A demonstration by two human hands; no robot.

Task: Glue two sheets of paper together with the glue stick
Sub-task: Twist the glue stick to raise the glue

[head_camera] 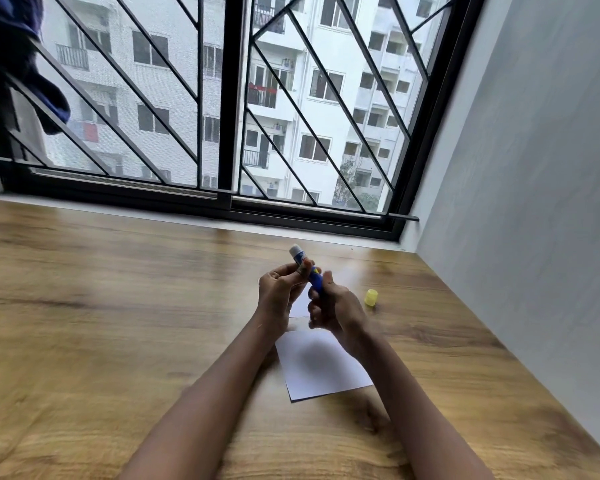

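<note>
Left grip and right grip both clasp the one uncapped glue stick. Two sheets on the desk: near sheet, half-hidden far sheet. One yellow cap lies right.

Two bare forearms reach in from the near edge and converge toward the middle. The left hand pinches the upper part of a blue, white-tipped plastic glue stick with curled fingertips. The right hand curls round its lower end.
</note>
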